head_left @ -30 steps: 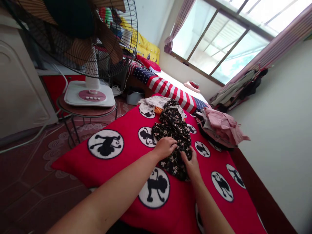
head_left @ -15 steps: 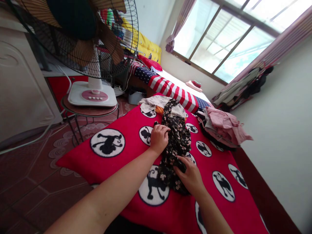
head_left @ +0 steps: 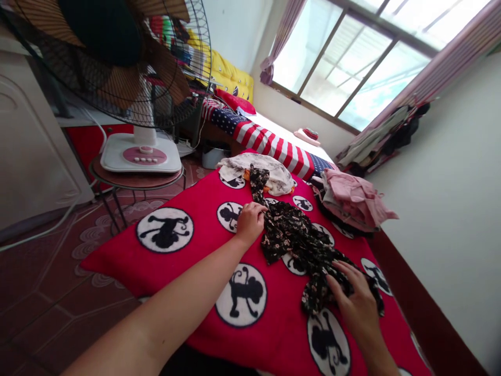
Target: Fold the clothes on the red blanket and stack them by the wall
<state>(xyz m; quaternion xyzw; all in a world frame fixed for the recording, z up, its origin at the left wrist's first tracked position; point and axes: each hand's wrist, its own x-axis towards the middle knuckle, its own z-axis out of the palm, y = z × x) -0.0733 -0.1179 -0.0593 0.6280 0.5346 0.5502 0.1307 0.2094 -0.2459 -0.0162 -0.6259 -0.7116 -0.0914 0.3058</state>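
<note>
Black floral garment point(head_left: 287, 227) lay rumpled across the red blanket point(head_left: 284, 313), from the pale garment point(head_left: 274, 166) near the far edge toward the right edge. The left hand point(head_left: 250, 223) curled its fingers at its left side, and the right hand point(head_left: 355, 296) covered its near end, thumb parted from fingers; whether either pinched cloth could not be told. Pink clothes point(head_left: 350, 193) sat near the far right corner.

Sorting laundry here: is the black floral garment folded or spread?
Spread but rumpled: the garment sprawls between the left hand and right hand.
</note>
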